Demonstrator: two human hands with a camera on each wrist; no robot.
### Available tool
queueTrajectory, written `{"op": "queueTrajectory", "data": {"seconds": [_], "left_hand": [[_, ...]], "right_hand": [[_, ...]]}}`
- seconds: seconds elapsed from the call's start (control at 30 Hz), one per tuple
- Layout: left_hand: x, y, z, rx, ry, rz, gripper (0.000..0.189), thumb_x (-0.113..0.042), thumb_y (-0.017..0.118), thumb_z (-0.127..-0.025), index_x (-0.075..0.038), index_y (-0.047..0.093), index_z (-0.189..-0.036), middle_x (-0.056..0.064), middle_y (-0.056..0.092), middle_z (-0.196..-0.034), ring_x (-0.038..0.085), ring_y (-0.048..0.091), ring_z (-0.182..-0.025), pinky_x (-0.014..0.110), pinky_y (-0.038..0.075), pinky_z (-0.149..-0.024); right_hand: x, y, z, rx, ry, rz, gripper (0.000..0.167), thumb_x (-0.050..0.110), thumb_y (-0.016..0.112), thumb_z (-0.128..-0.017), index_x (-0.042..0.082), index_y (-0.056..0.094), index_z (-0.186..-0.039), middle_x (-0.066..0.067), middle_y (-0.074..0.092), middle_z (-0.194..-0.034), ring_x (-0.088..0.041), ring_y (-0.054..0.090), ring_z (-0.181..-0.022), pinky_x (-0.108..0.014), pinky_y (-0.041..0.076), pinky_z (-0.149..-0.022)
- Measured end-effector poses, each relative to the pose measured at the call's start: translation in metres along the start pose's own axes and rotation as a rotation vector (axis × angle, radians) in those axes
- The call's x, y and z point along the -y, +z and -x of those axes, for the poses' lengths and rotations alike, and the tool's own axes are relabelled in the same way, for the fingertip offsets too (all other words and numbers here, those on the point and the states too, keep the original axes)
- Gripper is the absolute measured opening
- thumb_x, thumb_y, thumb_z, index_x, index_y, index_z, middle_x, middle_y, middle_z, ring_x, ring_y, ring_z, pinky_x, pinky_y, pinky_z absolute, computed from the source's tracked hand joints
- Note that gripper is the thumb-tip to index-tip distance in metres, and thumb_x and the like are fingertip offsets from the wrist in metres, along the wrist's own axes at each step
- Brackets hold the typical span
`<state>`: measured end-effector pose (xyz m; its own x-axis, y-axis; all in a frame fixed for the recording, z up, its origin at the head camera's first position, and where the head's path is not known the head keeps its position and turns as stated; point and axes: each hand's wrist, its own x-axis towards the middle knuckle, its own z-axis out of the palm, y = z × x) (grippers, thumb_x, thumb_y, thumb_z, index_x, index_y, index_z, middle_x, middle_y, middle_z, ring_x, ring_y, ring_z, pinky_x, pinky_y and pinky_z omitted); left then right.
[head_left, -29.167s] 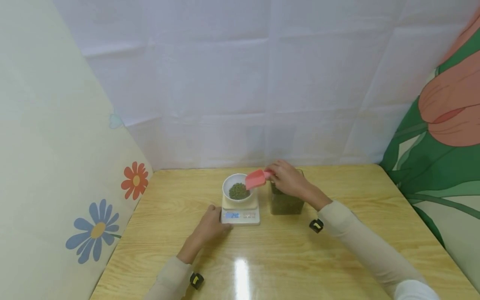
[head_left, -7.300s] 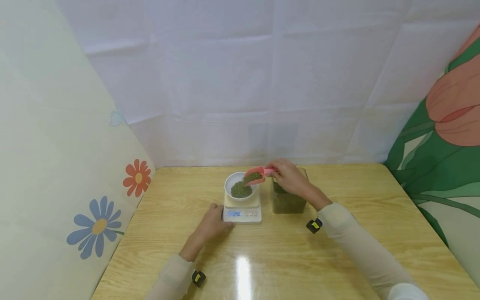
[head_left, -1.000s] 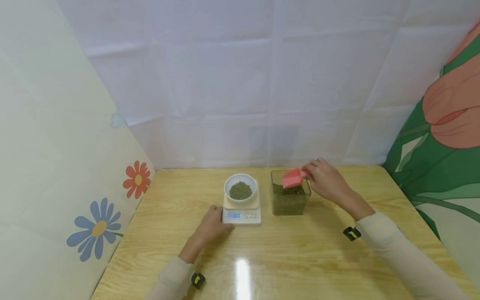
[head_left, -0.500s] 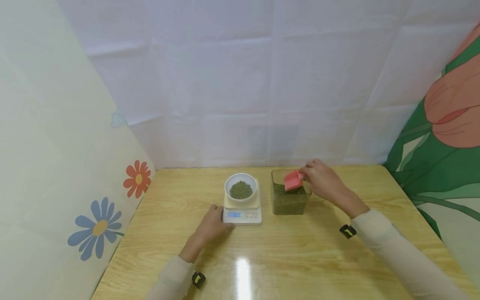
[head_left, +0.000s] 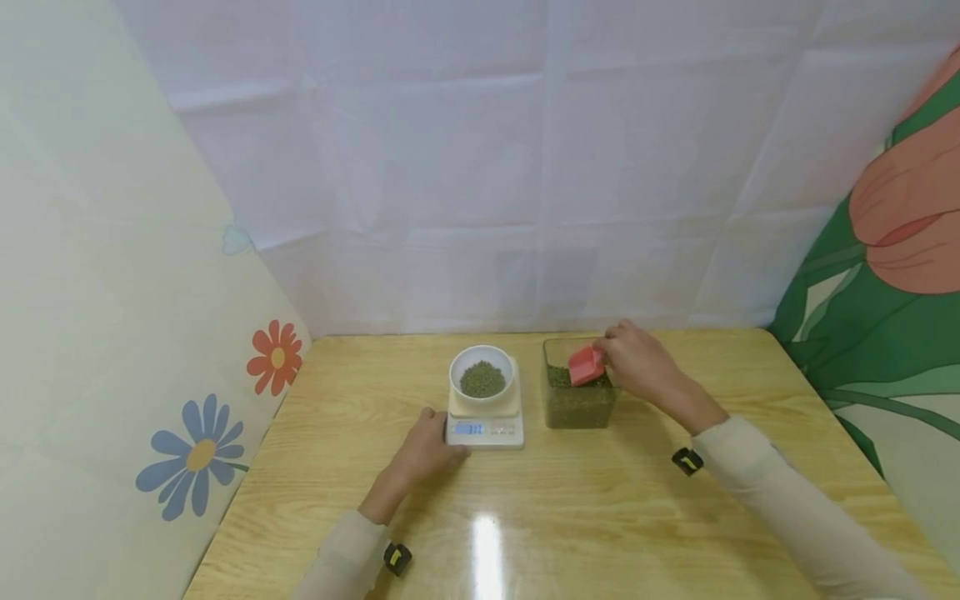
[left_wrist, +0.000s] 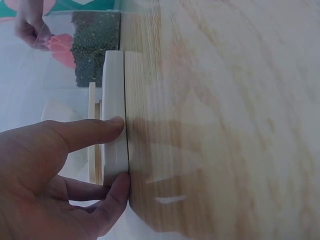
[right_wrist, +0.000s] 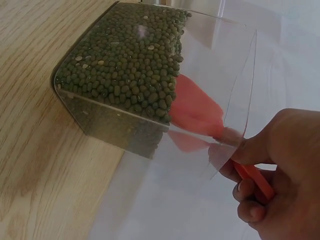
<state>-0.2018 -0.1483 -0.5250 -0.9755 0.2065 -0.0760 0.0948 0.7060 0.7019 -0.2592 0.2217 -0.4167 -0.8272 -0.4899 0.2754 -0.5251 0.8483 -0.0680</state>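
Note:
My right hand (head_left: 633, 357) grips the handle of a pink scoop (head_left: 585, 366). The scoop's blade dips inside a clear square container (head_left: 577, 412), its tip at the surface of the mung beans (right_wrist: 125, 65). On the left, a white bowl (head_left: 482, 353) with a mound of mung beans stands on a digital kitchen scale (head_left: 510, 440), whose display is lit. My left hand (head_left: 423, 450) holds the scale by its near left corner. In the left wrist view, thumb and fingers (left_wrist: 112, 200) pinch the scale's edge; part of the bowl is hidden behind the hand.
The wooden table (head_left: 330, 392) runs back to a white cloth backdrop (head_left: 420, 167). Flower-printed panels stand at left and right. The container sits a short way right of the scale. A light reflection shines on the table's front.
Over the last second the scoop has gone lower into the container, my right hand shifting slightly left. Seven seconds ago it held beans over the bowl. My left hand stays on the scale.

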Motion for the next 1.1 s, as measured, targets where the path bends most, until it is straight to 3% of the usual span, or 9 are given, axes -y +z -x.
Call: {"op": "queueTrajectory", "data": {"seconds": [0.53, 1.1], "left_hand": [[0.001, -0.001, 0.0, -0.003, 0.0, -0.01, 0.058, -0.017, 0.088, -0.083, 0.005, 0.066, -0.133, 0.013, 0.056, -0.112, 0.022, 0.054, -0.094, 0.042, 0.058, -0.088], [-0.002, -0.001, 0.001, 0.0, 0.008, -0.006, 0.057, -0.016, 0.088, -0.083, 0.004, 0.067, -0.132, 0.012, 0.056, -0.109, 0.022, 0.052, -0.093, 0.039, 0.056, -0.085]], "right_hand": [[0.004, 0.007, -0.004, 0.007, -0.022, 0.018, 0.017, -0.007, 0.076, -0.086, -0.002, 0.079, -0.102, -0.015, 0.073, -0.094, -0.03, 0.06, -0.086, -0.046, 0.056, -0.077], [0.007, 0.015, -0.005, 0.019, 0.021, -0.042, 0.025, -0.008, 0.074, -0.084, -0.004, 0.078, -0.108, -0.018, 0.075, -0.104, -0.031, 0.061, -0.091, -0.045, 0.059, -0.081]]}}
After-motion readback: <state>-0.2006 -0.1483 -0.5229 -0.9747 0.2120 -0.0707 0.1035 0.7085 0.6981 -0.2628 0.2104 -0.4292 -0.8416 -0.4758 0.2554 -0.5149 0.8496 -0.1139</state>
